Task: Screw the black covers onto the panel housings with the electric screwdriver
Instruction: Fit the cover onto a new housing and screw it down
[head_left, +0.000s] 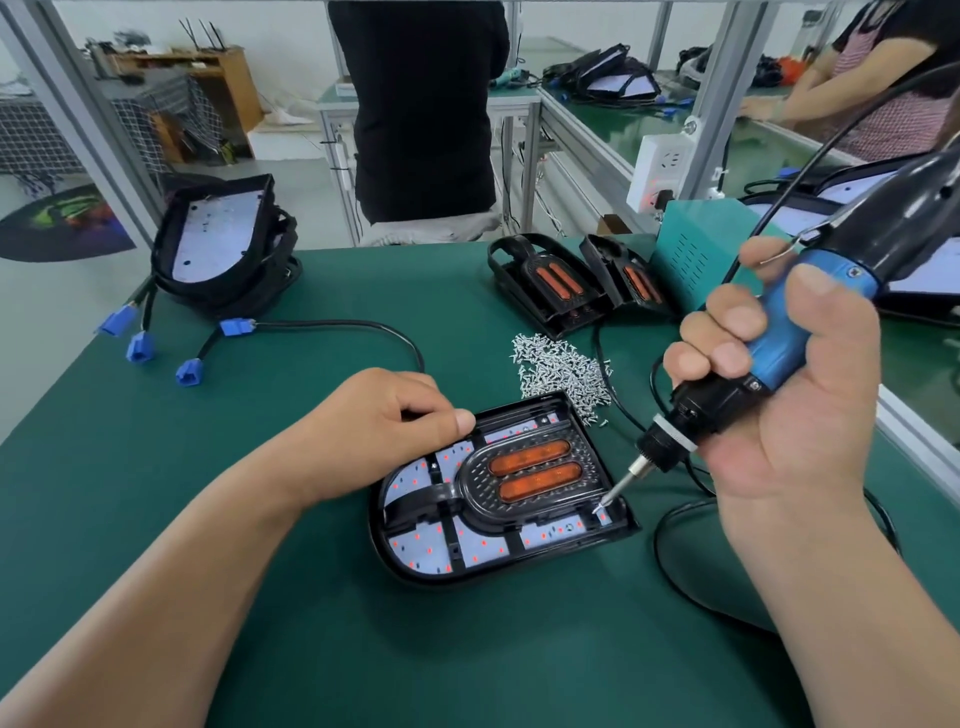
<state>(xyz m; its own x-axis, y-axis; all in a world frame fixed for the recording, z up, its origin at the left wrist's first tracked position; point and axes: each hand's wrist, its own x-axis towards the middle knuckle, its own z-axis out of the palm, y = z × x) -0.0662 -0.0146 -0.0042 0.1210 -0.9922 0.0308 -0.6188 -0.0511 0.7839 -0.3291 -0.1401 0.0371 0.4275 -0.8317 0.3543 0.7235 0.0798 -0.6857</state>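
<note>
Screwdriver tip on the corner of the panel housing

The panel housing (498, 564) lay in the middle of the green table (311, 649), with the black cover (475, 486) and its two orange strips seated inside it. The left hand (384, 415) held the housing's far-left edge, thumb on the rim and fingers curled. The right hand (779, 405) was wrapped around the electric screwdriver (789, 332), whose bit slanted down onto the housing's near-right corner. A pile of screws (561, 369) lay just behind the housing. Two more covers (545, 291) stood farther behind it, and a stack of housings (223, 249) with blue plugs (139, 347) lay well off to its far left.
</note>
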